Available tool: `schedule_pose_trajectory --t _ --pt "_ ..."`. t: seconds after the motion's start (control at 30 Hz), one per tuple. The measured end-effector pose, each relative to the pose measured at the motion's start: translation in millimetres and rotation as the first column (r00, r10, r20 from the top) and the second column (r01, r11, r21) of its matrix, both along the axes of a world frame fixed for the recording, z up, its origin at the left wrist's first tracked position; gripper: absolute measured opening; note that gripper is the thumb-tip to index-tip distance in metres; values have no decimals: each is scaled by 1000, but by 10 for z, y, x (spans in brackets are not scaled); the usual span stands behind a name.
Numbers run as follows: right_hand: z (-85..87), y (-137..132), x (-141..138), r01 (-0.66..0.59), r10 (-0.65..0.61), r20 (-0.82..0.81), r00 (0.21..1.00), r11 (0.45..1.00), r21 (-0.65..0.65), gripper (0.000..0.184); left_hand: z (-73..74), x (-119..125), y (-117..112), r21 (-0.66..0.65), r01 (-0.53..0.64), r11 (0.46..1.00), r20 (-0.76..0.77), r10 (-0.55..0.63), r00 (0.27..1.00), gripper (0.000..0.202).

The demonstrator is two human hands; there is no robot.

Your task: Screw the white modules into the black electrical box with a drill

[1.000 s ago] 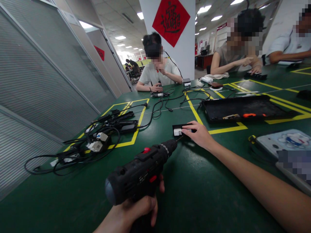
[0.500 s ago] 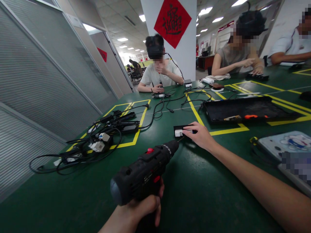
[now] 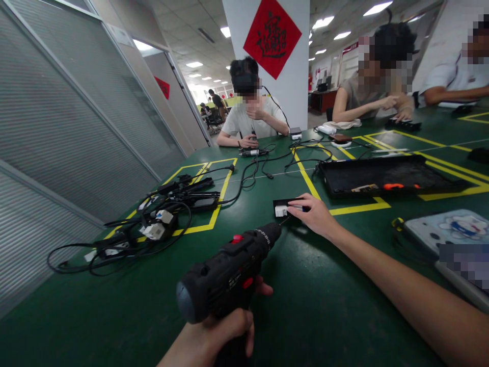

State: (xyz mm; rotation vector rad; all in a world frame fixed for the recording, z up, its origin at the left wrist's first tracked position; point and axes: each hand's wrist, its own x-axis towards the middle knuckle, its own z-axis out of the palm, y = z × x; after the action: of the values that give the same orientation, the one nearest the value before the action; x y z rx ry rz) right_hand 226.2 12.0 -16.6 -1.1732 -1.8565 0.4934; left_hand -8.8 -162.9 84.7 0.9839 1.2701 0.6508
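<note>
My left hand (image 3: 229,329) is wrapped round the grip of a black cordless drill (image 3: 225,272) with red buttons. Its index finger sticks out forward beside the trigger area. The drill's chuck points away from me, and its thin bit (image 3: 284,220) ends close to a small white block (image 3: 281,210). That block sits in or against a small black tray-like piece (image 3: 278,203) on the table; its exact kind is unclear. My right hand (image 3: 311,213) reaches in from the right, fingers closed on the white block's right side. Whether the bit touches anything cannot be made out.
Tangled black cables and adapters (image 3: 164,219) lie at left on the green table (image 3: 324,306). A long black tray (image 3: 385,176) holding an orange item stands at right, near a pale cartoon-printed case (image 3: 446,229). Several people sit across the table.
My left index finger has stretched forward from the trigger area. The drill has shifted very slightly right. My right hand has stayed on the white block.
</note>
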Motion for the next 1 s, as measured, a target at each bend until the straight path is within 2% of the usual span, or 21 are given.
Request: schedule_pose_trajectory --t 0.17,0.3,0.5,0.73,0.87,0.93,1.0 --pt "-7 19 19 -23 23 5 1000 1000 -12 24 -38 -19 17 11 55 998 -16 -54 998 43" --pt "-4 25 34 -34 34 19 999 999 -14 25 -76 -15 4 47 36 998 -41 -34 999 33" --pt "-22 38 31 -28 28 19 999 1000 0 24 -82 15 -19 14 15 1000 -44 -14 999 18" --pt "-30 38 27 -40 40 0 999 999 10 22 -110 43 -11 14 -2 1000 -10 2 1000 31" --pt "-30 39 35 -46 46 -13 999 999 2 23 -268 65 69 -71 35 997 -62 -39 997 45" --pt "-24 41 38 -47 47 -12 999 999 -2 23 -372 83 119 -126 6 992 -132 -23 991 58" --pt "-20 41 37 -43 43 -8 999 999 -2 23 -455 87 153 -144 -41 989 -172 15 985 59"
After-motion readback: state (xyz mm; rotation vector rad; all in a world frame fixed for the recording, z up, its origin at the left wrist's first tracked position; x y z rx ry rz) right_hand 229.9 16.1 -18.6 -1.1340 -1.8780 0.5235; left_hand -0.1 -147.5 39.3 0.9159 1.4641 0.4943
